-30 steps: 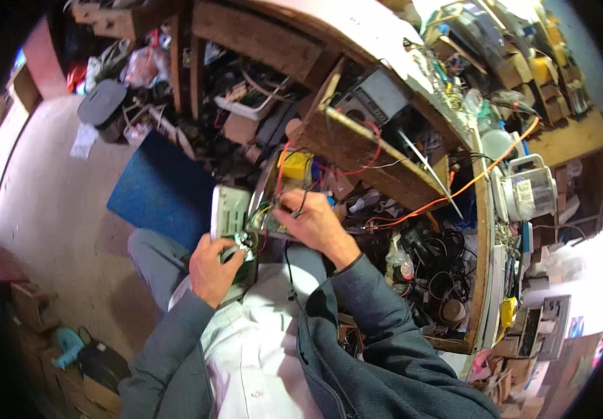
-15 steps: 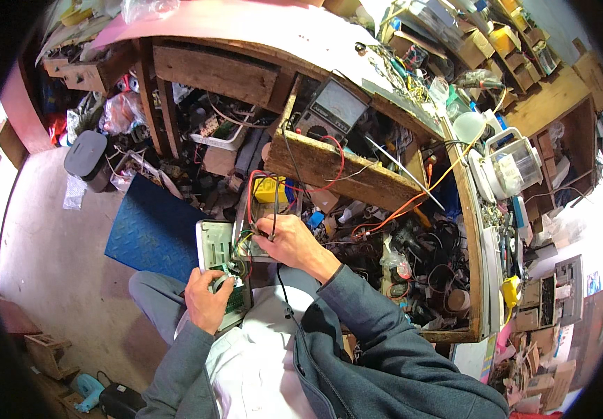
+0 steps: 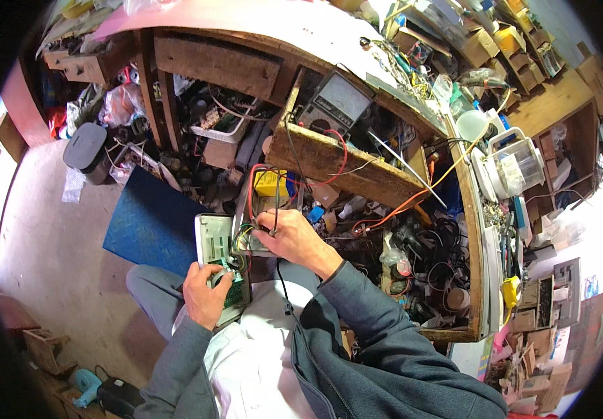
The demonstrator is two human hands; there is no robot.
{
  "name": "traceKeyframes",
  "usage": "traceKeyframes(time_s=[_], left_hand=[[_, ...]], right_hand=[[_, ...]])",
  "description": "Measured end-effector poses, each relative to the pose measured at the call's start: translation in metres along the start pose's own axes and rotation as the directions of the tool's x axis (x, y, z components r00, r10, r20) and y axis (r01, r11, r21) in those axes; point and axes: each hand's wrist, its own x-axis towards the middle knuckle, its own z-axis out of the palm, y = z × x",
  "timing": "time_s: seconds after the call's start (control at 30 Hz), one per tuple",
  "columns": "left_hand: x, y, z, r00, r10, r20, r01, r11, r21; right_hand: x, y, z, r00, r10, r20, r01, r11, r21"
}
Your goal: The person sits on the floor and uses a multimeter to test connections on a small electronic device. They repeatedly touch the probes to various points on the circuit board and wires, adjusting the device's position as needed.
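Observation:
My left hand (image 3: 203,293) grips an off-white plastic housing (image 3: 210,234) on my lap, with a green circuit board (image 3: 233,297) inside and its fingertips pinched at the board's edge. Coloured wires (image 3: 243,235) run from the housing into a metal box (image 3: 273,201) holding a yellow block (image 3: 270,183). My right hand (image 3: 287,237) is closed on dark leads at that box's near side, the exact part hidden by the fingers. Red and black cables rise from there toward an analogue meter (image 3: 334,101) in an open wooden compartment.
A blue textured mat (image 3: 144,223) lies left of my knees, near a dark bin (image 3: 86,153). A cluttered wooden bench (image 3: 343,174) surrounds the work, with orange cable (image 3: 413,199), tangled cords (image 3: 437,272), a clear plastic container (image 3: 514,171) and stacked boxes (image 3: 507,45).
The view tilted, bringing more of the bench's far side into frame, then shifted slightly. Both hands stay closed at the housing and leads, with small finger movements.

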Motion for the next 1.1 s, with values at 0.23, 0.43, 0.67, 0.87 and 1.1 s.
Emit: traceKeyframes(time_s=[0.23,0.43,0.67,0.87,1.1], left_hand=[[0.000,-0.004,0.001,1.000,-0.002,-0.018,0.002,1.000,-0.004],[0.004,-0.005,0.000,0.998,-0.060,0.037,0.059,0.998,0.025],[0.017,-0.029,-0.008,0.969,-0.201,0.144,0.215,0.972,-0.091],[0.029,-0.040,-0.007,0.932,-0.254,0.258,0.306,0.933,-0.187],[0.032,-0.060,-0.002,0.900,-0.275,0.339,0.410,0.799,-0.439]], right_hand=[[0.000,0.003,0.001,0.998,-0.054,-0.030,0.055,0.998,0.034],[-0.002,0.004,-0.003,1.000,-0.001,-0.029,0.005,0.994,0.111],[-0.001,0.002,-0.004,0.999,0.042,0.016,-0.043,0.995,0.085],[-0.002,0.002,-0.003,0.998,0.049,-0.027,-0.046,0.991,0.126],[-0.002,0.001,-0.007,0.992,0.124,0.028,-0.127,0.984,0.126]])
